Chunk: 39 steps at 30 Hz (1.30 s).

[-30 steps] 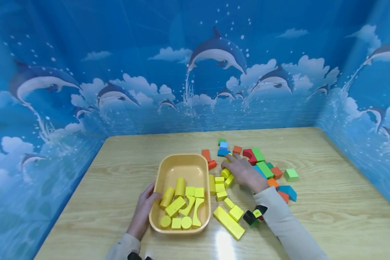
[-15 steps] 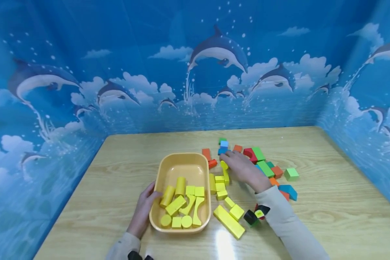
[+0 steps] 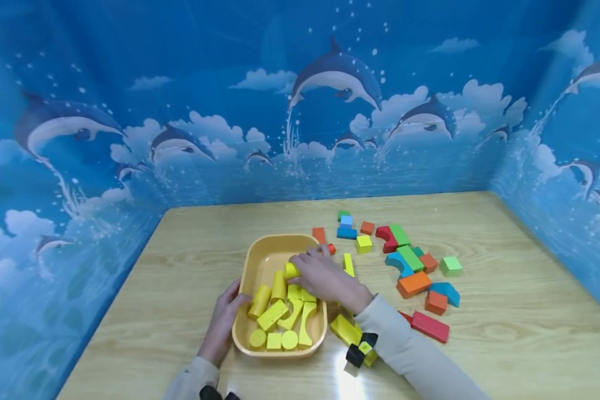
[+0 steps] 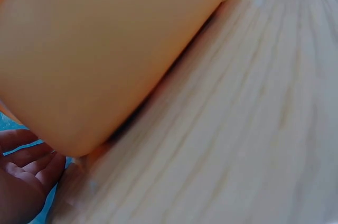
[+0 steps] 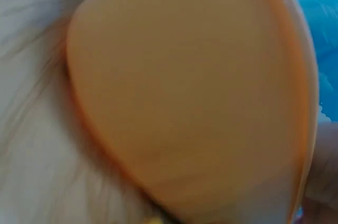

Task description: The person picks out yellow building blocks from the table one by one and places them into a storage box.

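Observation:
My right hand [image 3: 325,278] is over the right rim of an orange plastic tray [image 3: 280,237], pinching a yellow cylinder block [image 3: 292,270] between thumb and fingers. Several yellow blocks lie in the tray's near part, among them an arch block [image 3: 305,325] and an upright-looking cylinder [image 3: 278,286]. At the tray's left side, my left hand [image 3: 223,314] grips the rim, thumb over the edge and fingers along the outer wall. The left wrist view shows that wall [image 4: 105,49] close up, with the left fingers beside its corner. In the right wrist view the tray wall [image 5: 185,76] blocks the held block.
Yellow blocks lie right of the tray, partly under my right forearm, including a long one [image 3: 346,330]. A yellow cube [image 3: 364,244] sits farther back. Red, green, blue and orange blocks, such as an orange one [image 3: 414,284], are scattered to the right. A dolphin-print curtain [image 3: 300,111] encloses the table.
My right hand has moved left from the scattered blocks to over the tray, bringing the yellow cylinder block. The yellow cube at the back has come into view. My left hand stays on the tray.

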Tool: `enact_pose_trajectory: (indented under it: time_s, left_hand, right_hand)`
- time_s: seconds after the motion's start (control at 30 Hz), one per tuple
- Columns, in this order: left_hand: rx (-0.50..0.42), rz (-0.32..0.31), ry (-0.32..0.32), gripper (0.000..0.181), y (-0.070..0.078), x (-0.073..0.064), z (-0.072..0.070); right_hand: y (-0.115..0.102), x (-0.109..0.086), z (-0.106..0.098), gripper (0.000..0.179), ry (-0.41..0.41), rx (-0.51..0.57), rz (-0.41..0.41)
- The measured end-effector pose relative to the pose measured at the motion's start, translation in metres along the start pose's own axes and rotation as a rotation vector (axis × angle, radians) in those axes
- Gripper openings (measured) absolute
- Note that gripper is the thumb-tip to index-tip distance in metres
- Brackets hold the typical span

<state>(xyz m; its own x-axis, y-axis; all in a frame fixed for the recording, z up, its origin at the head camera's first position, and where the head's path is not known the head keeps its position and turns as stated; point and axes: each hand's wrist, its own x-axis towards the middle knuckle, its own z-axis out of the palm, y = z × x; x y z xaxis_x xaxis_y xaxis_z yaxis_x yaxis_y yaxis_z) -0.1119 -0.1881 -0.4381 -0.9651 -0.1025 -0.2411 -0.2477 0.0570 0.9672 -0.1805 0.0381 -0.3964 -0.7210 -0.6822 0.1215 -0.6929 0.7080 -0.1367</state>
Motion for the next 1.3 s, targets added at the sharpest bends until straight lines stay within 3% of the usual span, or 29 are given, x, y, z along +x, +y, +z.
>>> enact_pose_trajectory:
  time_s: [0.23,0.53,0.63,0.77,0.83,0.9,0.97,1.1,1.2,1.3]
  left_hand:
    - [0.004,-0.004,0.006,0.063,-0.001,0.000,0.001]
    - [-0.008,0.061,-0.015,0.059,-0.003,-0.002,0.000]
    - [-0.002,0.055,-0.011,0.059,-0.003,-0.001,0.000]
    - [-0.008,0.049,-0.010,0.060,-0.004,0.000,-0.001]
    - [-0.013,0.050,-0.013,0.060,-0.004,0.001,-0.001]
    - [-0.017,0.053,-0.015,0.060,-0.004,0.001,-0.001]
    - [-0.016,0.053,-0.016,0.060,-0.004,0.001,-0.001]
    - [-0.019,0.050,-0.018,0.060,-0.002,-0.001,-0.001]
    - [-0.020,0.048,-0.021,0.061,-0.001,-0.001,-0.001]
    - [-0.018,0.050,-0.024,0.060,-0.002,-0.002,-0.001]
  right_hand:
    - [-0.006,0.003,0.003,0.026,-0.126,-0.077,0.034]
    - [-0.003,0.002,0.001,0.026,-0.111,-0.060,0.016]
    - [0.003,0.001,-0.002,0.028,-0.050,0.004,-0.007]
    - [0.018,-0.001,-0.010,0.026,0.148,0.096,-0.041]
    - [0.029,-0.004,-0.015,0.024,0.239,0.109,-0.008]
    - [0.038,-0.009,-0.022,0.021,0.272,0.126,0.083]
    - [0.046,-0.015,-0.029,0.020,0.215,0.157,0.211]
    - [0.053,-0.025,-0.038,0.036,-0.052,0.203,0.445]
    - [0.055,-0.026,-0.036,0.051,-0.216,0.211,0.529]
    - [0.055,-0.025,-0.031,0.061,-0.281,0.231,0.577]
